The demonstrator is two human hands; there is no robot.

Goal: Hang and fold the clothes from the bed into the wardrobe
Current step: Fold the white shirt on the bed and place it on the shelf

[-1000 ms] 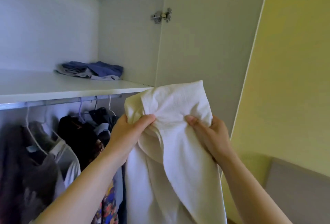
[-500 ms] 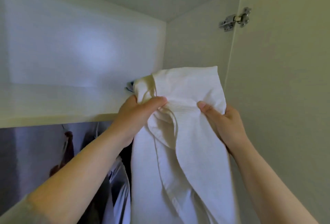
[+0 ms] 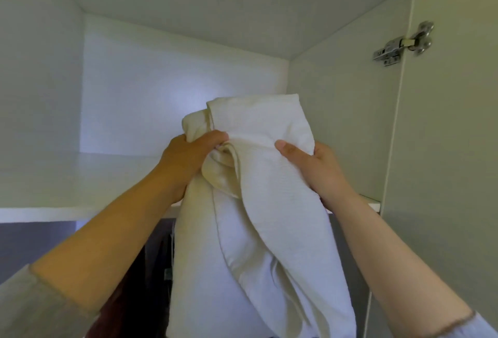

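The left thumb [image 3: 213, 137] lies curled across a bunched fold of the off-white garment [image 3: 272, 203], and the right thumb [image 3: 288, 150] presses flat on its front panel. The other fingers of both hands are hidden behind the cloth, so whether they are spread or together cannot be told. The left hand [image 3: 188, 157] and the right hand [image 3: 320, 170] grip the garment near its upper end, one on each side. It is held up in front of the wardrobe's upper shelf [image 3: 67, 189], its top end above the shelf's front edge and its long lower part hanging past that edge in front of dark hanging clothes [image 3: 151, 270]. What kind of garment it is cannot be told. It looks light, soft and limp, with a woven texture that should not slip, but its loose fold would likely slump if held from the top alone. A hand under the hanging part, lifting it onto the shelf beside the open door's hinge [image 3: 401, 44], seems the safer hold.
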